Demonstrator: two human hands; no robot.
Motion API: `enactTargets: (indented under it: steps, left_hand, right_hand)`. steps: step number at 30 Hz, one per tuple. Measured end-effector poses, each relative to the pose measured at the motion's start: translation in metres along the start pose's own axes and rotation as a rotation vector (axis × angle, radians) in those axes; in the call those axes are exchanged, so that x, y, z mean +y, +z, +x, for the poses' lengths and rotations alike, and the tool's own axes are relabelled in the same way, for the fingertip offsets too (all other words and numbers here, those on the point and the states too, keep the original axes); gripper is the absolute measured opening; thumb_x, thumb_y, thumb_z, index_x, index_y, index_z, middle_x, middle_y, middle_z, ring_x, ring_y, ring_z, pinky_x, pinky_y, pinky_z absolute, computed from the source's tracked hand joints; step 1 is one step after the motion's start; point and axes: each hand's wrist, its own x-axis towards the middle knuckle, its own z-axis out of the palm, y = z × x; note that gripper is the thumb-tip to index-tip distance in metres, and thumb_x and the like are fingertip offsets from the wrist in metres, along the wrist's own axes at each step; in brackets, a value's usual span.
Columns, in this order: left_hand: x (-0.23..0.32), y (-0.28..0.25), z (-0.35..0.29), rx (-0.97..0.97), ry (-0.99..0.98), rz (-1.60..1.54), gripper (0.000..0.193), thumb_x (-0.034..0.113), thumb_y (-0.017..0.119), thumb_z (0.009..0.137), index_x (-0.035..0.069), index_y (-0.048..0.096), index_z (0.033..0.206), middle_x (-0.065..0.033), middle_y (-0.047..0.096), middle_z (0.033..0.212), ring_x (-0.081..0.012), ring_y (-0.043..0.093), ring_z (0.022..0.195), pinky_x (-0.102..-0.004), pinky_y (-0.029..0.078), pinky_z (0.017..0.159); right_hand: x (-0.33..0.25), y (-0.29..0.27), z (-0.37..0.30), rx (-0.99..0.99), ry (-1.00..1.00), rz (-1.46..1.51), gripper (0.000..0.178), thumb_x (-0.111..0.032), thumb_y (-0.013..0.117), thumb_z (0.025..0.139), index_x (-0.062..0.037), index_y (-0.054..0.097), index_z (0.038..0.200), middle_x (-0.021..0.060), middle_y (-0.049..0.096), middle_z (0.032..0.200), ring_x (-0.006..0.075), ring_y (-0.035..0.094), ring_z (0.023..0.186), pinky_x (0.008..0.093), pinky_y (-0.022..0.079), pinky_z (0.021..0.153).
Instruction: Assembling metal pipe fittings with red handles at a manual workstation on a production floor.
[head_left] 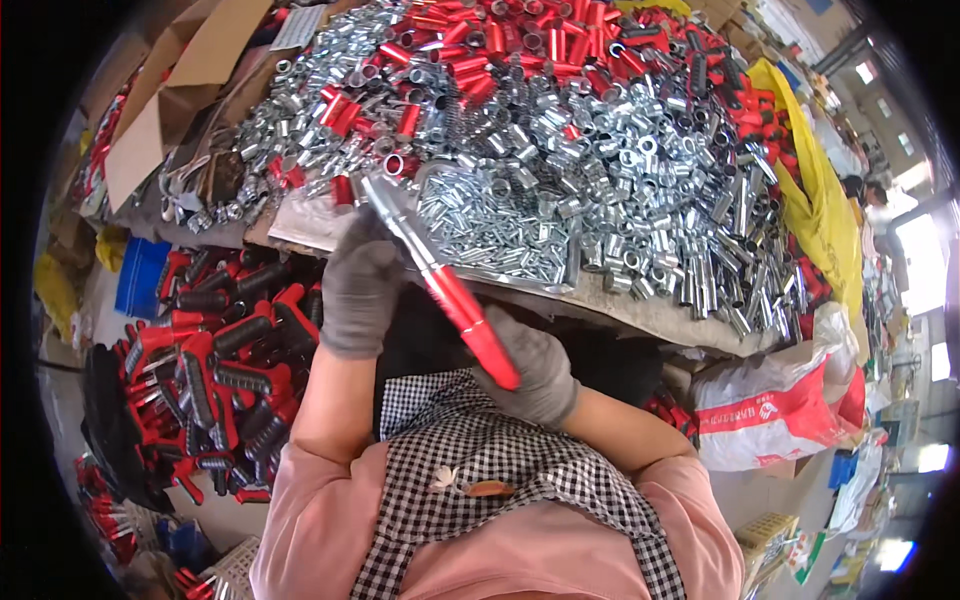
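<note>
Between my gloved hands, slanting across the front of the bench, is a long tube-shaped tool part [455,295] with a silver upper end and a red lower body. My left hand [362,285], in a grey glove, is closed around its silver upper portion. Lower down, my right hand [535,368], also gloved, has its fingers wrapped round the red end. Just past the part lies a metal tray [572,262] of small silver pins [490,235]. Loose silver sleeves [640,165] and red tubes [490,45] are heaped behind it.
At lower left is a big pile of red and black handles [225,370], with a blue bin [143,278] beside it. Open cardboard boxes [190,75] stand at far left. A red and white sack [765,410] sits at right, below a yellow cloth [815,190].
</note>
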Motion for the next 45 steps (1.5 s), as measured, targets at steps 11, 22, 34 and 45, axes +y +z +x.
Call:
enactTargets:
  steps: [11, 22, 34, 45]
  left_hand:
    - [-0.014, 0.008, 0.025, -0.48, -0.449, -0.411, 0.029, 0.035, 0.059, 0.09, 0.016, 0.046, 0.072, 0.0034, 0.034, 0.05, -0.0132, 0.036, 0.039, -0.0358, 0.04, 0.04]
    - [0.013, -0.005, -0.001, -1.099, -0.685, 0.546, 0.015, 0.015, 0.071, 0.074, 0.003, 0.063, 0.079, -0.0042, 0.061, 0.064, -0.0114, 0.056, 0.052, -0.0259, 0.044, 0.048]
    - [0.006, -0.053, -0.012, -0.793, -0.449, 0.352, 0.043, 0.04, 0.065, 0.087, 0.004, 0.057, 0.109, 0.0003, 0.056, 0.08, -0.0067, 0.053, 0.072, -0.0244, 0.045, 0.064]
    - [0.009, -0.074, -0.009, -0.59, -0.433, 0.264, 0.033, 0.033, 0.061, 0.092, 0.005, 0.055, 0.109, 0.0009, 0.054, 0.081, -0.0064, 0.051, 0.069, -0.0225, 0.045, 0.061]
  right_hand:
    - [0.021, 0.011, -0.004, -0.014, -0.183, -0.112, 0.077, -0.018, 0.07, 0.069, 0.0061, 0.038, 0.134, 0.0139, 0.06, 0.081, 0.0295, 0.06, 0.066, 0.0388, 0.049, 0.058]
    - [0.055, -0.025, 0.034, -0.166, 0.061, 0.238, 0.045, -0.015, 0.074, 0.072, -0.0042, 0.061, 0.114, 0.0118, 0.066, 0.089, 0.0253, 0.065, 0.077, 0.0348, 0.053, 0.068]
    - [0.054, 0.044, 0.247, -0.503, -0.127, -0.492, 0.033, -0.034, 0.061, 0.085, -0.0109, 0.064, 0.109, 0.0121, 0.064, 0.103, 0.0306, 0.059, 0.101, 0.04, 0.048, 0.088]
    - [0.076, 0.134, 0.32, -0.849, -0.445, -0.985, 0.025, -0.017, 0.056, 0.083, -0.0116, 0.071, 0.102, 0.0093, 0.068, 0.105, 0.0273, 0.064, 0.099, 0.0455, 0.05, 0.078]
